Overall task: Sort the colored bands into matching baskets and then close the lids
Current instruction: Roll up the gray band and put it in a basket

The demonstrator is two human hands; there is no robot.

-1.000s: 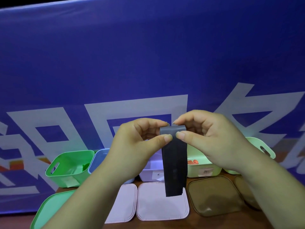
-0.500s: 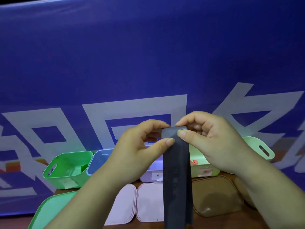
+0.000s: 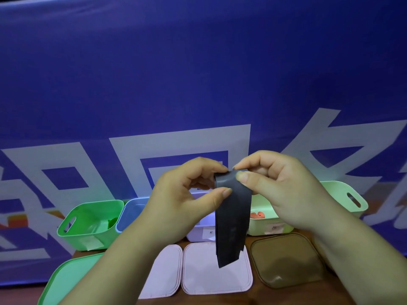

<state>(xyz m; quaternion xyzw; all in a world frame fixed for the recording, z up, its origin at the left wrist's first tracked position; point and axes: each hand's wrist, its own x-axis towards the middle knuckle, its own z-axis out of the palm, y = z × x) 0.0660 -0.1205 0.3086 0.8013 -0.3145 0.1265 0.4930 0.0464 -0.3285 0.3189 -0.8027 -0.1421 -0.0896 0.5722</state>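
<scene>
Head view, from left to right: a bright green plastic basket and a light blue plastic basket stand open at the back. In front of them the left hand pinches the upper left edge of a dark grey flat rubber band between the thumb and the curled forefinger. The band hangs in the air above a pale pink plastic lid and touches no basket. The right hand pinches the upper right corner in the same way, with its other fingers curled. Behind it, a pale green plastic basket holds some orange pieces. I judge that the sorting step is in hand, with the band held up for a look. The next move calls for finding the basket that matches this dark colour, and I cannot tell which one that is. The lids lie off, so closing comes later.
</scene>
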